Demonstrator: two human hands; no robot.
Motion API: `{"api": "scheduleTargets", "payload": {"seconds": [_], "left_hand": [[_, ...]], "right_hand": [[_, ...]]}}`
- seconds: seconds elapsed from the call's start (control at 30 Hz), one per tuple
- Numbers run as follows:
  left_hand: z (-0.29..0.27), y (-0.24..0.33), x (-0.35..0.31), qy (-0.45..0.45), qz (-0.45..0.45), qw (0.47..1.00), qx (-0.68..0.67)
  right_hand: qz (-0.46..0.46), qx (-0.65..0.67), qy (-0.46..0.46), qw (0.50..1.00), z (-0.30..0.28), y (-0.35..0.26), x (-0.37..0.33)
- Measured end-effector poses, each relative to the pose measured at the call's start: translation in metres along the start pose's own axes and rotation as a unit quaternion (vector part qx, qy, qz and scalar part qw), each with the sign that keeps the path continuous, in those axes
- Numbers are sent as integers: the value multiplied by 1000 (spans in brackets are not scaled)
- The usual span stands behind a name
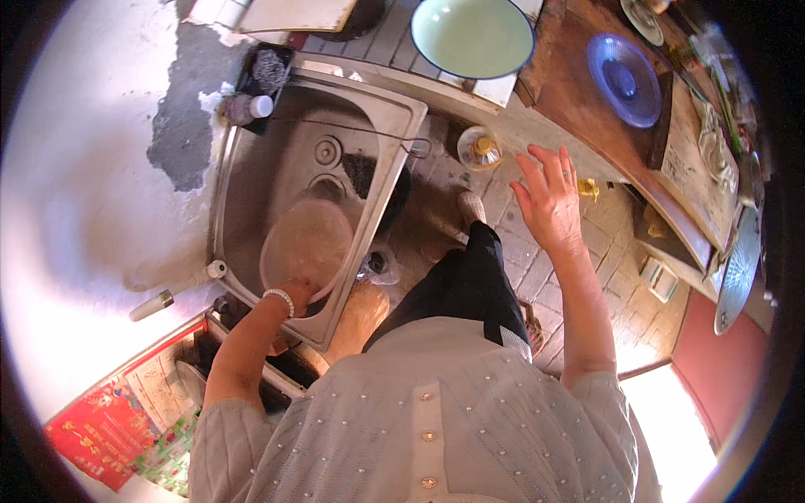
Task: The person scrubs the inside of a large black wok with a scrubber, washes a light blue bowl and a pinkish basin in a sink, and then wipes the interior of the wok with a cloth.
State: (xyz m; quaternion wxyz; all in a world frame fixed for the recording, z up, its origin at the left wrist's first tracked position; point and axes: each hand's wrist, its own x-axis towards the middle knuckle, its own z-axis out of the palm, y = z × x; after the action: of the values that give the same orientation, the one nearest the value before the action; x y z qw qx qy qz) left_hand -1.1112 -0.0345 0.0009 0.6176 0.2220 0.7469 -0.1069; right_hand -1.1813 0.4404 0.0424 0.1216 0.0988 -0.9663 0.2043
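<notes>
Round pinkish bowl (303, 239), maybe a shallow basin, is down in the near part of the sink, tilted a bit, and that's what the person is busy with. The left hand (297, 295) is clamped on its near rim; the fingers are partly hidden, so I can't tell how they're bent. There's a white beaded bracelet (280, 300) on that wrist. The right hand (549, 197) is up in the air over the floor, fingers apart and palm facing down.

As for the rest, left to right: some red printed sheet (105, 427) at the lower left, then a whitish wall (92, 184) with a peeled gray patch (201, 101). At the far left corner of the stainless steel sink (398, 113) there's a white-capped bottle (245, 109) just beside a steel scouring pad (270, 69). Inside the sink you can see a round drain strainer (328, 151). Next comes a pale green enamel basin (474, 35) with a blue rim, sitting up on the counter. A clear bottle with a yellow cap (480, 148) is near the right hand, over the brick-patterned floor (599, 239). Farther right is a brown wooden countertop (563, 80) holding a blue ribbed dish (625, 80), and past that a reddish panel (725, 360) beside a blown-out bright patch.
</notes>
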Motion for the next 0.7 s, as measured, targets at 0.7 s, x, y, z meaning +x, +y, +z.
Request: {"api": "scheduleTargets", "payload": {"seconds": [0.7], "left_hand": [[-33, -101, -43, 214, 82, 608, -760]], "right_hand": [[-87, 132, -70, 985, -8, -42, 36]]}}
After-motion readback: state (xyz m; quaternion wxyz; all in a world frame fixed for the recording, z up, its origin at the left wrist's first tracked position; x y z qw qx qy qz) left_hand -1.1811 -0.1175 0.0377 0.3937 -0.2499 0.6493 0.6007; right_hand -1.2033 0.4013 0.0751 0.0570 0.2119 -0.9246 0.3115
